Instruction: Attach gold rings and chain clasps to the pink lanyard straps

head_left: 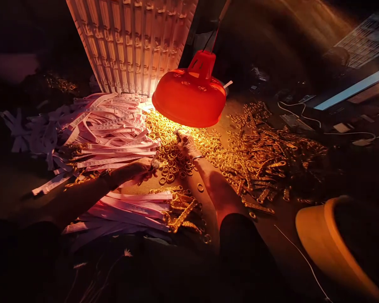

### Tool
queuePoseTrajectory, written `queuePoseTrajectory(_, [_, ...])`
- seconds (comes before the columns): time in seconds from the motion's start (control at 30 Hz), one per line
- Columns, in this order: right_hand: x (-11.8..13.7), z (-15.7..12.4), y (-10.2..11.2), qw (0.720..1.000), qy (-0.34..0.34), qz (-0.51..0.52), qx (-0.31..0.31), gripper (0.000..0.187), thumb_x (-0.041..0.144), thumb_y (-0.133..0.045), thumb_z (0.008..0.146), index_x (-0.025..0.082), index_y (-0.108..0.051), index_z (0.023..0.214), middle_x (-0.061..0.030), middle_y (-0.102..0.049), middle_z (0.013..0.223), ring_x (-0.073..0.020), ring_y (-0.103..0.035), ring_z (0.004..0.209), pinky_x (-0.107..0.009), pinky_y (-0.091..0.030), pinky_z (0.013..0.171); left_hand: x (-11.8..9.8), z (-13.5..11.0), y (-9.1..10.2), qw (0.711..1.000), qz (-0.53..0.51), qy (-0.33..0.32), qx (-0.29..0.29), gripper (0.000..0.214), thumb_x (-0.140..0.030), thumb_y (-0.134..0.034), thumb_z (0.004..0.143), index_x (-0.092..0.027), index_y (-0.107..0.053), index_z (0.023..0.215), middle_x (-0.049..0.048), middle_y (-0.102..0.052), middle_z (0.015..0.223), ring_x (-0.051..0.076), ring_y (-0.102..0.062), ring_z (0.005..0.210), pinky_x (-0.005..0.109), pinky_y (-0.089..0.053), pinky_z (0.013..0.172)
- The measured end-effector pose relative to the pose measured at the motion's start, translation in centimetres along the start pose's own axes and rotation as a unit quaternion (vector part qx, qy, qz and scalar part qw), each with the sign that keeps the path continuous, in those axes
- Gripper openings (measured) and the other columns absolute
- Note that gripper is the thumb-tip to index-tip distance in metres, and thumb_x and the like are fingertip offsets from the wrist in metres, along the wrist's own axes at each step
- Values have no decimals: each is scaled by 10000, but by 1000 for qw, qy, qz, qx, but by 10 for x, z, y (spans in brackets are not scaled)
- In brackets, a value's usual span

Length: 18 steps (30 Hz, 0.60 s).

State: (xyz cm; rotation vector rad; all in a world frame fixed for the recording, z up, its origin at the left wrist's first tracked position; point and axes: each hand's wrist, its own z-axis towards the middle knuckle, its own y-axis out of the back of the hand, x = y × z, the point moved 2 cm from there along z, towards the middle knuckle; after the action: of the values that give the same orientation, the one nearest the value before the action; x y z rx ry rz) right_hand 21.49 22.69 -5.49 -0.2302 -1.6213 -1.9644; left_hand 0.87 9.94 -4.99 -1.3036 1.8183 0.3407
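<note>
My right hand (185,143) reaches under the red lamp shade into a heap of small gold rings (173,139), fingers curled down among them; what it grips is hidden. My left hand (142,169) rests at the edge of the ring heap beside the white paper strips (113,134), its fingers pinched round a small pale object I cannot name. A bangle sits on my right wrist.
A red lamp shade (191,94) hangs low over the rings. Ribbed white panel (132,42) stands behind. Gold ring-filled strips (265,160) pile at right; more white strips (135,208) lie near me. An orange bowl (322,240) sits at lower right, cables (303,111) beyond.
</note>
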Motion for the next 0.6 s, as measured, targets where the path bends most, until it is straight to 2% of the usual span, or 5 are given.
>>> queuePoseTrajectory(0.17, [4, 30, -10, 998, 28, -6, 56, 203, -33, -484, 717, 156, -518, 781, 47, -462, 745, -90, -279, 699, -201, -290, 736, 11, -13, 6, 998, -37, -56, -1, 295, -304, -676, 625, -158, -585, 865, 23, -575, 600, 100, -476, 485, 224, -335, 476])
queuePoseTrajectory(0.27, [1, 33, -13, 997, 26, 4, 77, 214, -43, -489, 707, 167, -505, 742, 67, -363, 685, -98, -199, 658, -219, -257, 701, 19, -11, -1, 996, -13, -83, -31, 342, -414, -693, 636, -172, -612, 863, 15, -535, 556, 112, -448, 489, 249, -315, 486])
queuePoseTrajectory(0.43, [0, 27, -5, 996, -5, 60, 66, 260, -56, -477, 714, 191, -416, 660, 72, -291, 649, -101, -177, 653, -216, -244, 691, 27, -2, -10, 988, 26, -108, -105, 312, -493, -639, 680, -200, -533, 670, 4, -462, 501, 89, -313, 442, 270, -216, 452])
queuePoseTrajectory(0.5, [3, 20, 1, 993, -20, 104, 56, 268, -18, -482, 756, 204, -377, 648, 74, -278, 635, -94, -197, 651, -202, -253, 678, 30, -1, -10, 984, 49, -136, -101, 315, -471, -618, 710, -193, -491, 632, 10, -481, 531, 82, -309, 450, 263, -215, 448])
queuePoseTrajectory(0.6, [10, -1, 6, 978, -44, 196, 56, 258, 132, -475, 852, 218, -341, 649, 74, -306, 609, -79, -247, 634, -188, -277, 638, 29, -5, -10, 970, 101, -205, -89, 262, -435, -581, 741, -181, -532, 699, 15, -546, 617, 84, -385, 495, 235, -299, 472])
